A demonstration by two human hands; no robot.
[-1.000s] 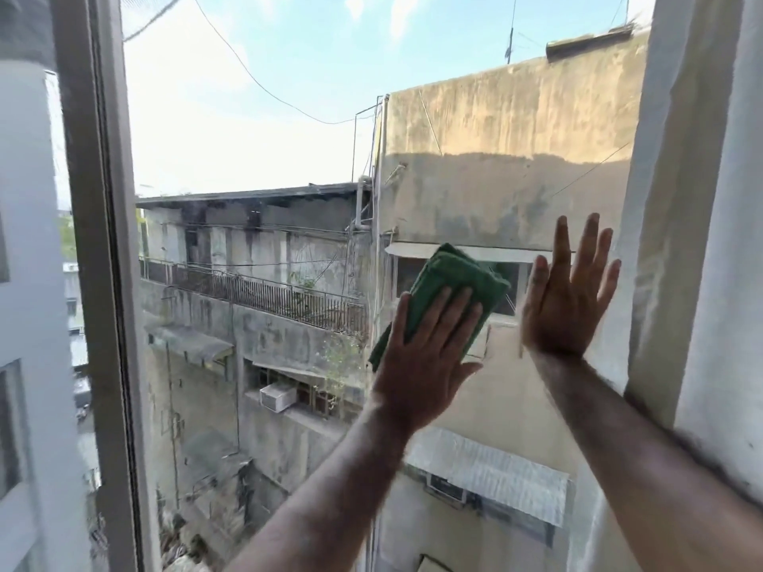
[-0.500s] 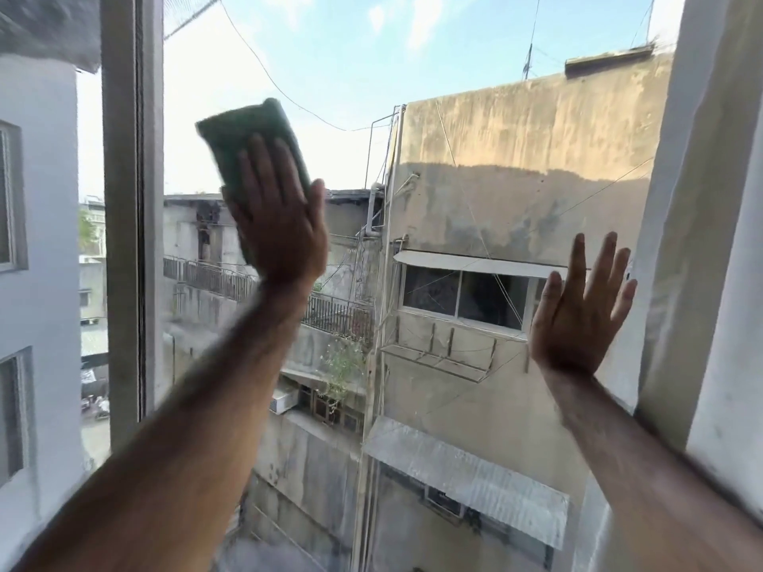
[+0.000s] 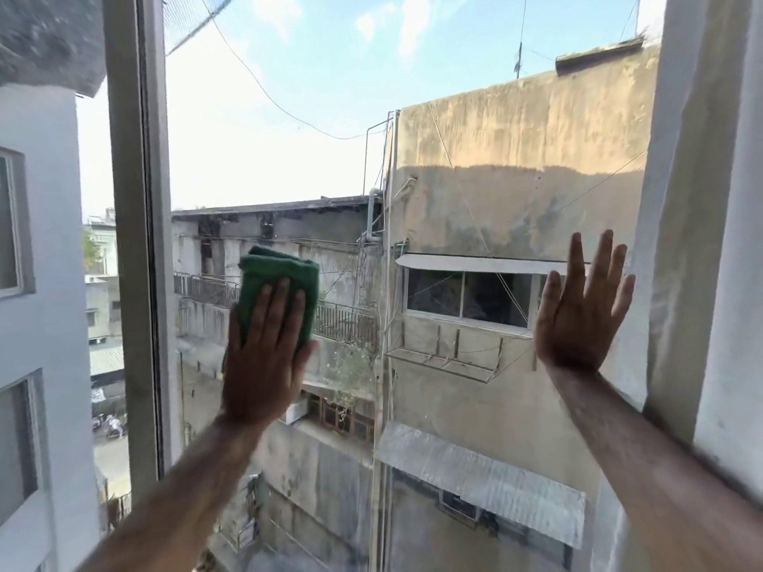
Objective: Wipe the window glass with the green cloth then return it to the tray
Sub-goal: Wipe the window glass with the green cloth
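At the far left stands the upright frame post [image 3: 138, 241], and just to its right begins the window glass [image 3: 330, 158], with weathered buildings showing through it. Next comes the left hand [image 3: 264, 361], spread flat with its fingers together, pressing the green cloth [image 3: 280, 278] against the pane; it does not grip the cloth but pins it under the palm and fingers, the folded top edge sticking out above the fingertips. The cloth looks soft, light and limp, so it should bunch or slip down if the pressure eases; a flat palm over its middle suits wiping, while a pinch on the folded edge would serve for carrying it off. Further right, well apart from the cloth, the right hand [image 3: 582, 319] is wide open, fingers fanned, holding nothing, apparently braced on the glass near the right wall [image 3: 710, 241]. The tray is out of sight.
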